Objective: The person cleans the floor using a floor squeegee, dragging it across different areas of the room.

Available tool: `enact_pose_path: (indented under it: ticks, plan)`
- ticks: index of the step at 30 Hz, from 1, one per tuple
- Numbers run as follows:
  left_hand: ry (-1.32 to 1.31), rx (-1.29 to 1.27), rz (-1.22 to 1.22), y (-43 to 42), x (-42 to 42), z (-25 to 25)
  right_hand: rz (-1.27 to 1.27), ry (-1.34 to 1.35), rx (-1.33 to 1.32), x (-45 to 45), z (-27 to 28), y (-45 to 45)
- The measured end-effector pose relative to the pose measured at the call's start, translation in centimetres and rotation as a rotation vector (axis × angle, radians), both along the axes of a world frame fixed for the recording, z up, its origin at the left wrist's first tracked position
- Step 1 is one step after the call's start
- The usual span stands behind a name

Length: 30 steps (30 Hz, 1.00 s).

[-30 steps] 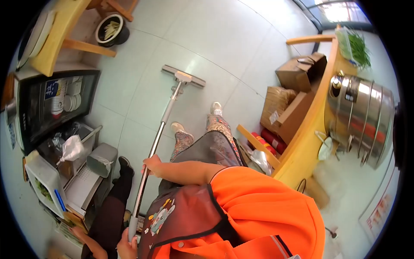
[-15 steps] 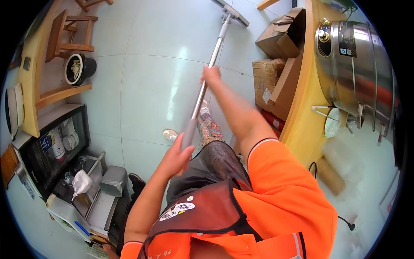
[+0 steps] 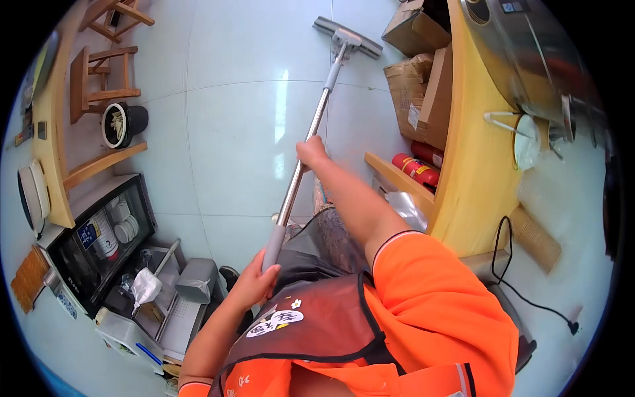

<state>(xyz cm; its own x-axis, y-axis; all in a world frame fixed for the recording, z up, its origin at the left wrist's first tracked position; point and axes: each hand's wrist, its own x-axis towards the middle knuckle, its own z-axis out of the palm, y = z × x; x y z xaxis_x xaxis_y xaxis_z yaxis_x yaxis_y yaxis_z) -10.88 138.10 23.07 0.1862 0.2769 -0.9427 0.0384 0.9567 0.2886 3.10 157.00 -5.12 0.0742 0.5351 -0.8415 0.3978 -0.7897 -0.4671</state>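
Note:
A mop [image 3: 305, 142] with a metal pole runs diagonally up across the view. Its wide grey head [image 3: 347, 40] rests on the tiled floor [image 3: 245, 119]. My right hand [image 3: 311, 152] is wrapped around the middle of the pole. Lower down, my left hand [image 3: 256, 281] grips the grey sleeve at the top end of the handle. The dark apron [image 3: 311, 324] over my orange shirt lies just below the hands. My feet are mostly hidden behind my right arm and the pole.
On the right, cardboard boxes [image 3: 407, 86] and red fire extinguishers [image 3: 417, 172] sit under a wooden counter [image 3: 483, 139]. Wooden stools [image 3: 83, 86], a black bucket [image 3: 135, 119], a dish cabinet [image 3: 99, 245] and a grey bin [image 3: 196, 281] line the left. A black cable [image 3: 529, 301] lies at lower right.
The mop head has come down the view, closer to me, and both hands have drawn back with the pole. The surroundings have shifted, with the extinguishers now more visible.

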Motion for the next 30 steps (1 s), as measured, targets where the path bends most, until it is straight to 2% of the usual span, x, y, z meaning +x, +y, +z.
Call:
enact_pose_path:
  ticks: [1,3,4,6,7,8,9,10,11,12,14,16,17,18,19,20,21,22,24,27,30]
  plan:
    - [0.017,-0.014,-0.025,-2.4,-0.8,1.5,-0.032,0.051,0.003,-0.3,0.6,-3.3]
    - [0.121,0.141,-0.194,-8.9,-2.5,3.1,-0.089,0.152,-0.106,-0.9,4.7,-9.2]
    - [0.179,0.212,-0.281,-12.2,-3.5,4.3,-0.131,0.192,-0.085,-1.3,4.8,-13.1]
    - [0.189,0.218,-0.196,-17.6,-5.3,8.3,-0.056,0.231,-0.099,-2.3,8.1,-19.8]
    - [0.193,0.139,-0.090,-19.9,-6.0,10.4,-0.053,0.217,-0.046,-3.4,6.7,-24.4]
    - [0.193,0.057,0.014,-22.0,-6.6,12.5,-0.006,0.185,-0.173,-4.5,4.2,-29.2]
    - [0.257,0.024,-0.059,-23.7,-7.2,14.4,-0.028,0.251,-0.344,-5.1,9.0,-29.9]
    - [0.319,-0.010,-0.133,-25.0,-7.7,16.1,-0.075,0.321,-0.438,-5.8,10.6,-31.9]
    - [0.381,-0.043,-0.207,-26.1,-7.8,17.2,-0.054,0.362,-0.459,-6.3,8.5,-35.4]
    - [0.400,0.013,-0.149,-27.2,-7.7,17.2,-0.037,0.395,-0.451,-6.4,8.0,-36.7]
    - [0.421,0.124,-0.101,-27.7,-7.0,16.2,-0.012,0.388,-0.467,-5.8,10.8,-34.1]
    - [0.420,0.179,-0.143,-25.4,-6.1,15.0,0.006,0.291,-0.356,-5.4,9.7,-31.3]
    - [0.415,0.177,-0.169,-23.6,-5.6,13.7,-0.013,0.258,-0.333,-4.6,12.5,-26.8]
    - [0.409,0.173,-0.191,-21.8,-5.0,12.0,0.043,0.189,-0.240,-4.0,12.3,-23.7]
    - [0.423,0.252,-0.200,-19.9,-4.2,10.0,0.101,0.118,-0.151,-3.2,11.6,-20.9]
    - [0.432,0.328,-0.212,-17.8,-3.1,8.2,-0.004,0.162,-0.126,-2.4,7.2,-19.6]
    - [0.416,0.322,-0.220,-15.2,-1.9,6.5,-0.051,0.120,-0.123,-1.6,7.2,-15.7]
    - [0.403,0.326,-0.227,-12.1,-0.6,4.9,-0.041,-0.007,0.005,-0.6,3.0,-13.4]
    - [0.400,0.349,-0.242,-6.4,1.6,2.5,-0.079,0.097,-0.013,1.8,4.7,-5.2]
    - [0.462,0.301,-0.341,-1.0,2.1,2.5,-0.089,0.095,-0.089,2.5,4.4,0.1]
    - [0.381,0.316,-0.253,-1.9,0.2,3.5,-0.093,0.142,-0.039,1.1,3.2,-1.7]
